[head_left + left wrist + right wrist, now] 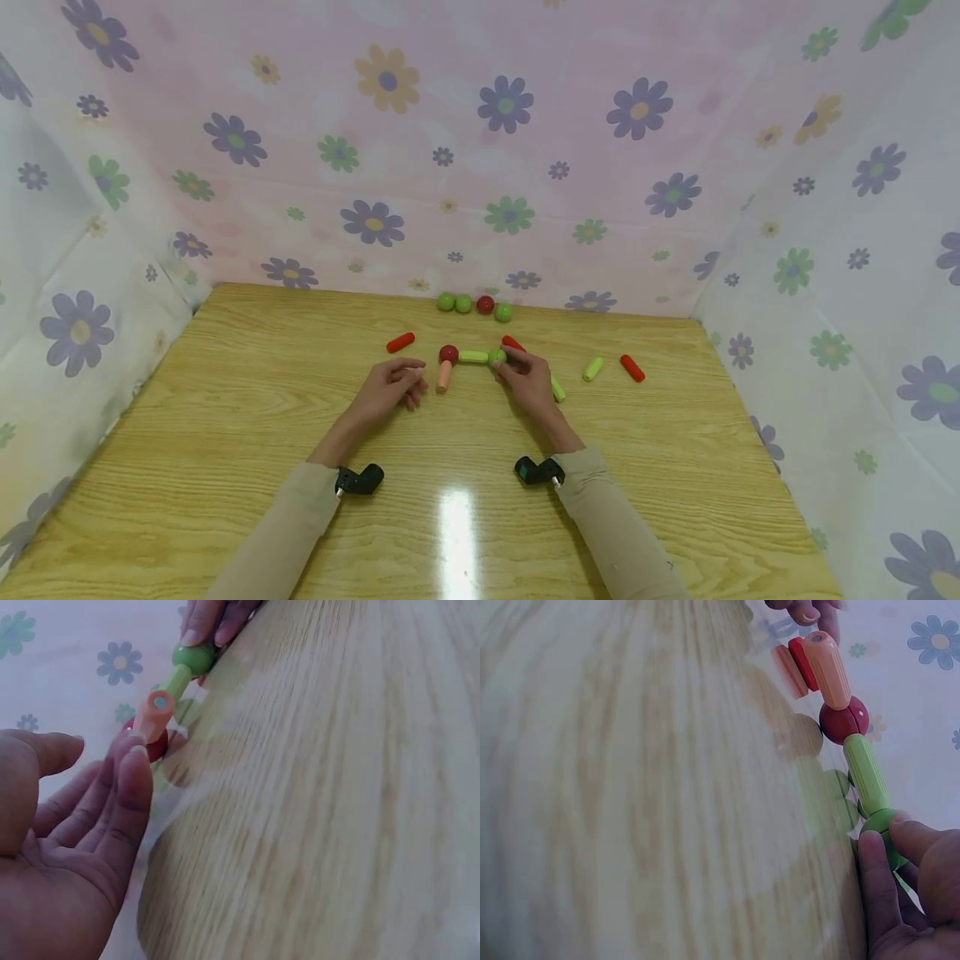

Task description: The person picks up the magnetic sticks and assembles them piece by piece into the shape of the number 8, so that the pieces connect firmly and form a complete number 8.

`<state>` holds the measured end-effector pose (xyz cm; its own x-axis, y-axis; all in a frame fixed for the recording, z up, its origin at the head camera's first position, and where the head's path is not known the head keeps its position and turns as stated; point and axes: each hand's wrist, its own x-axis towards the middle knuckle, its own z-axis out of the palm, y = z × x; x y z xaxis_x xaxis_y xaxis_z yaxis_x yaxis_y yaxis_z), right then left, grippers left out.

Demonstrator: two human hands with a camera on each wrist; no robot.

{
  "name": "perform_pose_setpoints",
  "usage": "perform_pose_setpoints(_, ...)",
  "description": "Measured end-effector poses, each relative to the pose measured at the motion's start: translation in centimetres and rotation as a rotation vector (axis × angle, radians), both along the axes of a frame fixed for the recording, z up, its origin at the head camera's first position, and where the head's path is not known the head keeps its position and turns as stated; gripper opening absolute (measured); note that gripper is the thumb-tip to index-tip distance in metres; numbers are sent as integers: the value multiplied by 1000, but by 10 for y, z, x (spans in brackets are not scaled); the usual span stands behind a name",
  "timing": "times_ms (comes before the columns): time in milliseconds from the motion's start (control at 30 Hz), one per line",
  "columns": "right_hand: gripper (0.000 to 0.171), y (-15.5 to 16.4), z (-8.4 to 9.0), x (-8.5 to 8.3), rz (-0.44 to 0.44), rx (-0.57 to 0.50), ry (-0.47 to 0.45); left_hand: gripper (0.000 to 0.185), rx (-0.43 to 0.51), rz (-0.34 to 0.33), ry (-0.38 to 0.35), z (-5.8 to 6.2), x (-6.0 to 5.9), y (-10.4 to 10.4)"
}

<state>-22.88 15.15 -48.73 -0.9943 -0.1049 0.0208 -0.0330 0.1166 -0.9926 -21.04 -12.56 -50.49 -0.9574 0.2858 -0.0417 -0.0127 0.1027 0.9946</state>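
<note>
Green ball (497,357) sits near the middle of the desk (225,433), at the right end of a short chain of toy pieces. From my remote seat I see the right hand (529,381) pinching this ball between its fingertips (877,862), palm down on the wood. Joined to the ball on its left is a pale green rod (473,357) lying flat, and that rod meets a red ball (448,354). From the red ball an orange rod (444,377) points back toward the person — so the chain makes a bent corner.

The left hand (390,389) rests just left of the orange rod, not touching it as far as I can tell. The left wrist view shows its palm open and its fingers relaxed and loosely bent, holding nothing.

Loose pieces lie about the desk. A red rod (401,342) lies left of the chain, behind the left hand. Another red piece (513,342) peeks out just behind the right hand. To the right are a green rod (593,368) and, beyond it, a second red rod (632,367). Along the back edge stands a row of balls (475,305) — three green, one red — against the flowered backdrop (480,125). Both arms wear beige sleeves (600,517).
</note>
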Motion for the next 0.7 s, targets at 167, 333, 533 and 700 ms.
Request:
perform_pose_setpoints(167,41,1,-12,-6,-7,2,-2,36,6,47,52,-4,-10,5)
perform_pose_setpoints(333,41,1,-29,-13,-40,3,13,33,58,90,80,-8,-20,10)
perform_pose_setpoints(533,38,-1,-29,-12,-66,3,16,31,97,133,131,-10,-31,13)
perform_pose_setpoints(700,38,-1,-29,-13,-71,16,16,32,94,147,143,-8,-39,16)
